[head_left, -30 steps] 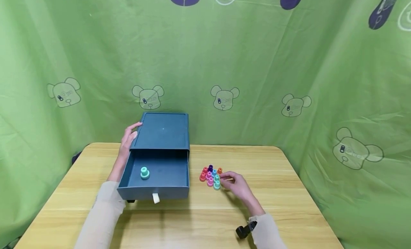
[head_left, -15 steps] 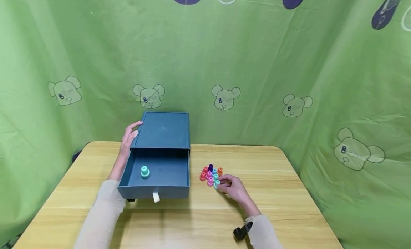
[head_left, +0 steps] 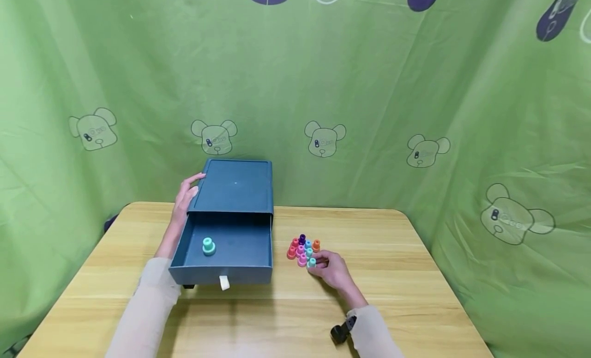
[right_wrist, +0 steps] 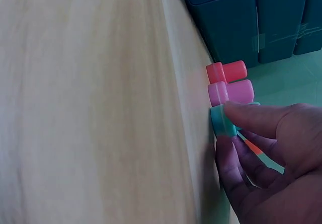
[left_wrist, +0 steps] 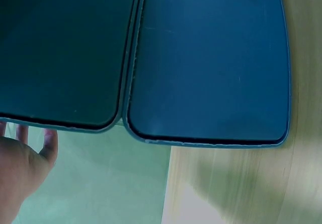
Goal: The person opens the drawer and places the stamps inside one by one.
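A dark blue drawer box stands at the left of the table with its drawer pulled out. Inside the drawer, left of middle, one teal peg-shaped piece stands upright. My left hand rests against the box's left side, fingers reaching its top edge. To the right of the drawer stands a tight cluster of small pegs in red, pink, purple, blue, orange and teal. My right hand pinches the nearest teal peg between thumb and fingers, beside a pink peg.
The wooden table extends to the right and in front. A white pull tab hangs on the drawer front. A green curtain hangs behind and at the sides. A black strapped device sits at my right wrist.
My right hand has moved slightly left and toward me, from beside the cluster to the nearest teal peg, and its fingers have closed round it. The left hand stays against the box.
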The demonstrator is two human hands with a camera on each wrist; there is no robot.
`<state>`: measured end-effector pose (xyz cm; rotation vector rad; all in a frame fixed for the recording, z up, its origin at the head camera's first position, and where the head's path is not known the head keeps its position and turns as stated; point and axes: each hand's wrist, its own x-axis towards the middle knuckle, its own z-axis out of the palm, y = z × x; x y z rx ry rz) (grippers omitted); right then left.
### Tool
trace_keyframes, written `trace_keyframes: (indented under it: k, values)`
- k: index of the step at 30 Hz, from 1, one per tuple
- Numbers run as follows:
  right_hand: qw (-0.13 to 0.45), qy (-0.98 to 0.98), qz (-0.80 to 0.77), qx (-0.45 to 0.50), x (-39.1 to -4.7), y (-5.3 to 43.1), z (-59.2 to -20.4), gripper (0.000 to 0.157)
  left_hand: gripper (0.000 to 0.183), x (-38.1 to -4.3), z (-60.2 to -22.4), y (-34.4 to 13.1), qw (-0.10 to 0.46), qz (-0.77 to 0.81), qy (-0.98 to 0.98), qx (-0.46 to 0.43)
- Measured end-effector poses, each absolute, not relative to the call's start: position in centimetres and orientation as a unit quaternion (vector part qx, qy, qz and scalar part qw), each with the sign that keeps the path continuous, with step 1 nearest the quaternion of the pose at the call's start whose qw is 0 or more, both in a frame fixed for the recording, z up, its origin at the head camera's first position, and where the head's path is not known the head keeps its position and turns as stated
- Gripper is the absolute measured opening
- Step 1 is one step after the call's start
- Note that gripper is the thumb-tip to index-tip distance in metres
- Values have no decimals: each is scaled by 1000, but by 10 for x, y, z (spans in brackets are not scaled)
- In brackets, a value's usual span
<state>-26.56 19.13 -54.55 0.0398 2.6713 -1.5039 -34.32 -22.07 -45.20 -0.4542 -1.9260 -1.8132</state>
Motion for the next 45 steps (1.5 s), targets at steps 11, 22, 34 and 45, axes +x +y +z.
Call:
trace_keyframes:
  k: [11, 22, 34, 45]
  values:
    - [38, 876, -480, 24, -264, 193, -543, 34, 50, -343, -455, -221, 225, -658, -699, -165]
    - [37, 863, -503, 32, -262, 199, -529, 35, 50, -344, -455, -221, 227, -661, -695, -168]
    - [10, 855, -518, 19, -258, 202, -504, 36, 50, -344, -455, -220, 230, -660, -695, -168]
    - [-4, 847, -532, -6, -254, 194, -476, 31, 50, -346, -455, -221, 236, -655, -697, -174]
